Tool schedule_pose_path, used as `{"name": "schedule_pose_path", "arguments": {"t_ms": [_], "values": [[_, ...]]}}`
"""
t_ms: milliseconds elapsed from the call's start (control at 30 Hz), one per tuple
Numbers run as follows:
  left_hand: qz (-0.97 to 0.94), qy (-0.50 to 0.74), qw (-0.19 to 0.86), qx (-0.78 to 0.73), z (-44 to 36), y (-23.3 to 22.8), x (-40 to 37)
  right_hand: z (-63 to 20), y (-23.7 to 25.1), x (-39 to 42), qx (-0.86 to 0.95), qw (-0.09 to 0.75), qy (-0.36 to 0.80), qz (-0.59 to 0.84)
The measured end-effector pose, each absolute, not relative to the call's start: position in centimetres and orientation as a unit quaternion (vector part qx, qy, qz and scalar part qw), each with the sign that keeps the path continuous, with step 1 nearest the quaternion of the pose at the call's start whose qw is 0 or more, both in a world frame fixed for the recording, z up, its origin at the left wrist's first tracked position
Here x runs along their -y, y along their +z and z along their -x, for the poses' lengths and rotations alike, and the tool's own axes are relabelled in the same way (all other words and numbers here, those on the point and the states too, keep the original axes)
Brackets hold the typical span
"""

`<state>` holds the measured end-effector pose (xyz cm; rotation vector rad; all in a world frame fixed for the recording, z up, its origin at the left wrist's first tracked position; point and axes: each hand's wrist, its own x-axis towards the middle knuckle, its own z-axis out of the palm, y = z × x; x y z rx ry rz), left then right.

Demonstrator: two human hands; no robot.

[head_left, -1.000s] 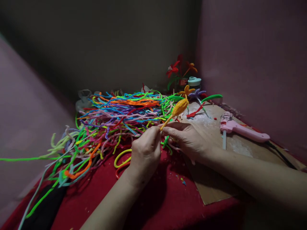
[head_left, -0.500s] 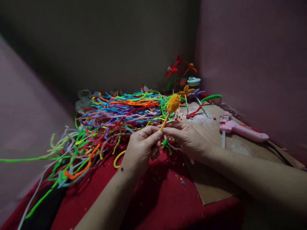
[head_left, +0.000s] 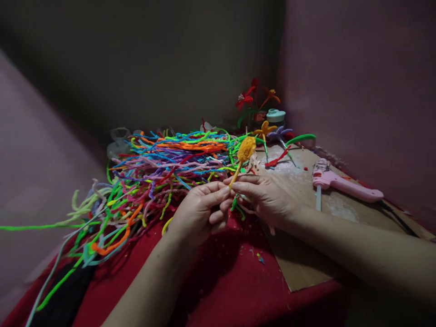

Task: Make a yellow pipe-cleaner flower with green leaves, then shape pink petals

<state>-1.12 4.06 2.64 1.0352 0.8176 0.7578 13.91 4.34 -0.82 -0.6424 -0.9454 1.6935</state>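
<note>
Between the two hands, just above the red cloth [head_left: 218,281], a thin orange stem is pinched, and from that pinch the yellow pipe-cleaner bud [head_left: 245,150] rises up and away to the right, its long axis tilted toward the far corner. The stem's lower end is clamped between thumb and forefinger of the left hand [head_left: 199,211], whose remaining fingers are curled loosely beneath; the fingertips of the right hand [head_left: 265,197] are closed on the same stem from the other side, touching those of the left. Both hands are thus equally near the stem, while the bud's wound head stands clear of either grip, nearer the right hand's side. The left forearm is brought in from below, the right from the lower right, lying across the cardboard sheet [head_left: 306,268]. A heap of coloured pipe cleaners [head_left: 160,168] is spread just behind the left hand. A pink glue gun [head_left: 344,186] lies well apart on the cardboard, and finished flowers [head_left: 259,97] stand at the back.
</note>
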Motion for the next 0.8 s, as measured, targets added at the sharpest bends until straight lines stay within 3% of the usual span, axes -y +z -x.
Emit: {"name": "schedule_pose_path", "arguments": {"t_ms": [200, 367, 433, 567, 800], "values": [[-0.612, 0.383, 0.507, -0.471, 0.3, 2.7, -3.4, -13.8, -1.3, -4.4, 0.389, 0.543, 0.69, 0.278], [-0.778, 0.394, 0.121, -0.475, 0.2, 1.0, -3.4, -13.8, -1.6, -4.4, 0.381, 0.545, 0.682, 0.305], [-0.818, 0.359, 0.025, -0.448, 0.4, 0.4, -3.6, -13.8, -1.7, -4.5, 0.382, 0.537, 0.68, 0.322], [-0.843, 0.314, -0.015, -0.436, 0.8, -0.2, -3.8, -13.8, -1.6, -4.4, 0.404, 0.538, 0.664, 0.327], [-0.832, 0.352, 0.063, -0.425, 0.7, 0.3, -3.6, -14.0, -1.1, -4.2, 0.44, 0.52, 0.655, 0.326]]}}
